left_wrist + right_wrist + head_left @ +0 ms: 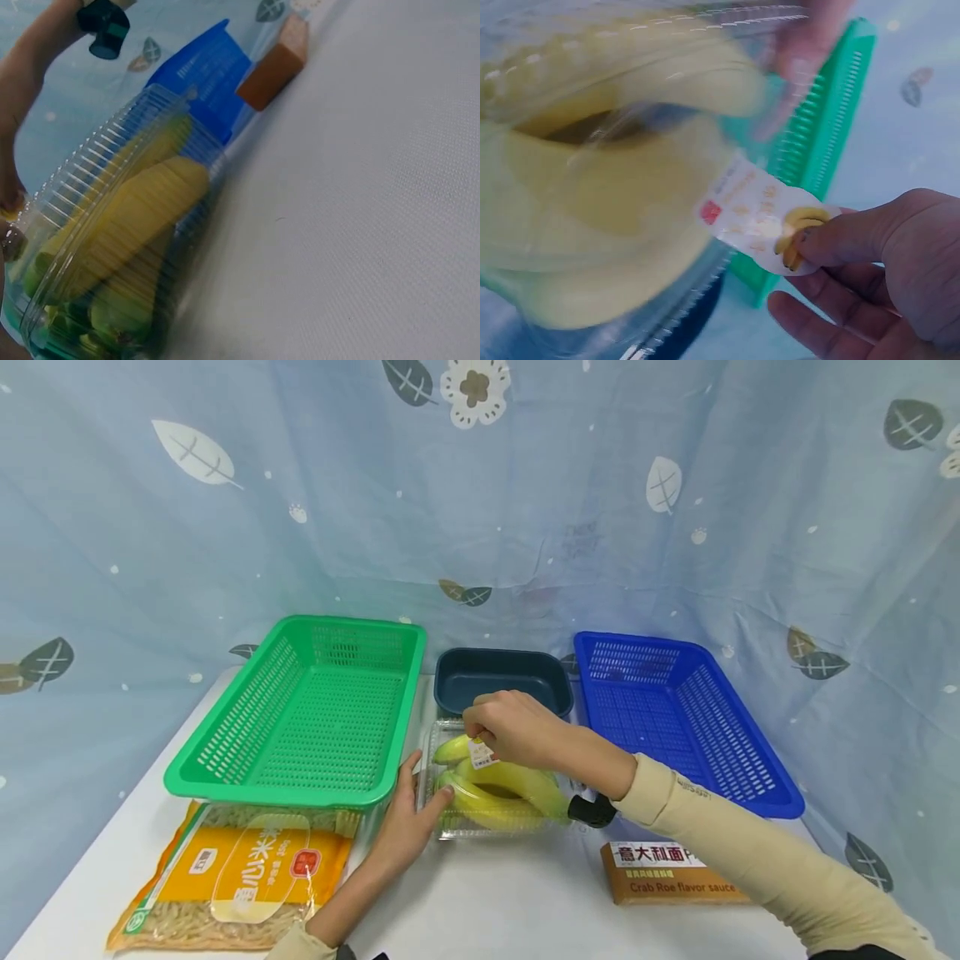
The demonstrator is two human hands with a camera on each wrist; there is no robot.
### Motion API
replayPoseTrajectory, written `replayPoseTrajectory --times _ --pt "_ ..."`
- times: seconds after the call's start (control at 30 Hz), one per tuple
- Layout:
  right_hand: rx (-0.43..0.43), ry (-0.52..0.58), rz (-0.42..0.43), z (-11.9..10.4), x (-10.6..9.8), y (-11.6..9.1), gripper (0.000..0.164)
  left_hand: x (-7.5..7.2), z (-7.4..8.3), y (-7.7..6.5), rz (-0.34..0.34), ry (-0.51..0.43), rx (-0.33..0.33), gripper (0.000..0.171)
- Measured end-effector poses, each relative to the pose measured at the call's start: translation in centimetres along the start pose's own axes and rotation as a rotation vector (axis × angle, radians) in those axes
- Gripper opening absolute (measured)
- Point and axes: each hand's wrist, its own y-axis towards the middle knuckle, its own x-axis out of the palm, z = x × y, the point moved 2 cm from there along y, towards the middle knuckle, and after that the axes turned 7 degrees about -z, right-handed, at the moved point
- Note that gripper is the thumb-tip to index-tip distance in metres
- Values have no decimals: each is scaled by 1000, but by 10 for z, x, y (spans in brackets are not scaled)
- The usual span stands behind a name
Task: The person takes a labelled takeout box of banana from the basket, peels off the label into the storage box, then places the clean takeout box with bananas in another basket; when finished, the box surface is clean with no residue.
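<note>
A clear plastic box [480,834] of yellow-green bananas [536,785] lies in the middle of the table. My right hand [513,727] is over its back part, pinching a small white label [757,217] between thumb and fingers. The label bears a banana picture and a red mark, and its free end overlaps the box in the right wrist view. At the box's left end is my left hand [408,822], thumb on the near left corner and fingers stretched along the side. The ridged box edge [71,191] shows in the left wrist view.
On the left stands a green basket [187,781], with an orange bag of noodles [247,877] before it. A dark blue tray [502,654] sits behind the box. To the right are a blue basket [757,735] and a brown pasta carton [660,889]. A patterned curtain [525,510] hangs behind.
</note>
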Motion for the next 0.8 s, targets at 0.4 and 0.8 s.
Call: replayPoseTrajectory --times 0.4,0.8 --pt "21 -1 84 -2 -29 -31 22 2 10 -7 -2 15 -12 81" --pt "4 -38 183 -10 -55 -58 27 7 57 -28 -60 353 73 93"
